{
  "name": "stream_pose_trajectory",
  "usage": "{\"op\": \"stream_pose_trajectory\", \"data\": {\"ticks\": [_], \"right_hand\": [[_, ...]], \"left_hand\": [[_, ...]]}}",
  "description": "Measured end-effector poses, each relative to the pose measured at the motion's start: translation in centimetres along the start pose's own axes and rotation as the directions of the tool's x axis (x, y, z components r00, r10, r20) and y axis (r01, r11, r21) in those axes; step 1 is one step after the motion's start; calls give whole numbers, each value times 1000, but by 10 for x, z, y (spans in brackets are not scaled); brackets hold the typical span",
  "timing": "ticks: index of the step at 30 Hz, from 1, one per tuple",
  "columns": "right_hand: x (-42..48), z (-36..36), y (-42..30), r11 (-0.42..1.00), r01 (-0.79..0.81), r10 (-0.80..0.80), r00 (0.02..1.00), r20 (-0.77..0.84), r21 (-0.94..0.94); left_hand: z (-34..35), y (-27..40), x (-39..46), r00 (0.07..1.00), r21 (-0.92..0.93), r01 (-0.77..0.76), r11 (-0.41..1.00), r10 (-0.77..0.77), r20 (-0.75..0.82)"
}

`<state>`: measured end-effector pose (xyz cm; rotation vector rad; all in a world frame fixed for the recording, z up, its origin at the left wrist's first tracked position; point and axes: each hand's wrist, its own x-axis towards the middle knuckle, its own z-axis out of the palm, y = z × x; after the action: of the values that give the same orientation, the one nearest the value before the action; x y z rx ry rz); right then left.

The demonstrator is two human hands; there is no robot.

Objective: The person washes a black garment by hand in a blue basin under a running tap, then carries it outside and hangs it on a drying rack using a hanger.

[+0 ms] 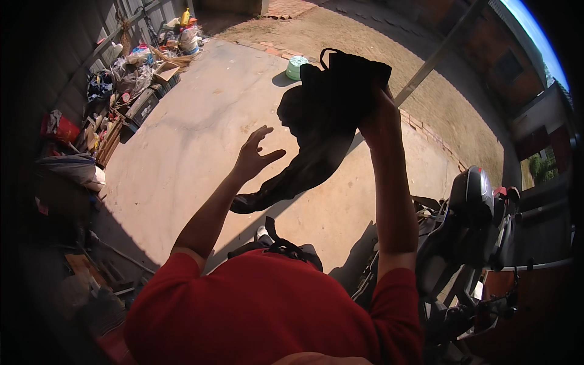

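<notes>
My right hand [379, 119] grips a black piece of cloth, probably a garment [328, 105], near its upper right edge and holds it up in front of me. A thin loop stands out from the cloth's top, and a long narrow part hangs down and curves to the left. The fingertips of my right hand are partly hidden in the dark fabric. Left of the cloth, my left hand [253, 156] is empty and apart from it, with thumb and fingers spread. The dark cloth shows little detail against the bright ground.
A pale green bucket or basin [297, 68] stands on the concrete floor [191, 123] beyond the cloth. Along the left wall lies a heap of bags, boxes and scrap [137, 82]. A motorcycle [470, 214] is close on my right. A slanting pole [438, 59] rises behind my right hand.
</notes>
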<state>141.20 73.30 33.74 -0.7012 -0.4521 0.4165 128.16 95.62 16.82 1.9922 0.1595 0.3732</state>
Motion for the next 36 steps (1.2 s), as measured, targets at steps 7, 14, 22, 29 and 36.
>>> {"op": "stream_pose_trajectory", "data": {"ticks": [7,14,22,29,36], "right_hand": [[22,-14,8,990,-132,135,989,66,-52],[28,-44,-57,980,-15,31,996,78,-198],[23,-75,-97,852,148,-137,989,60,-502],[22,-74,-97,820,173,-108,983,150,-545],[19,-96,-129,665,191,-128,982,142,-722]], "left_hand": [[7,28,90,808,-631,256,733,195,555],[27,62,100,742,-669,377,641,224,632],[22,125,145,940,-688,4,726,231,250],[120,129,147,867,-191,-44,981,132,480],[115,111,175,731,48,-675,736,659,176]]}}
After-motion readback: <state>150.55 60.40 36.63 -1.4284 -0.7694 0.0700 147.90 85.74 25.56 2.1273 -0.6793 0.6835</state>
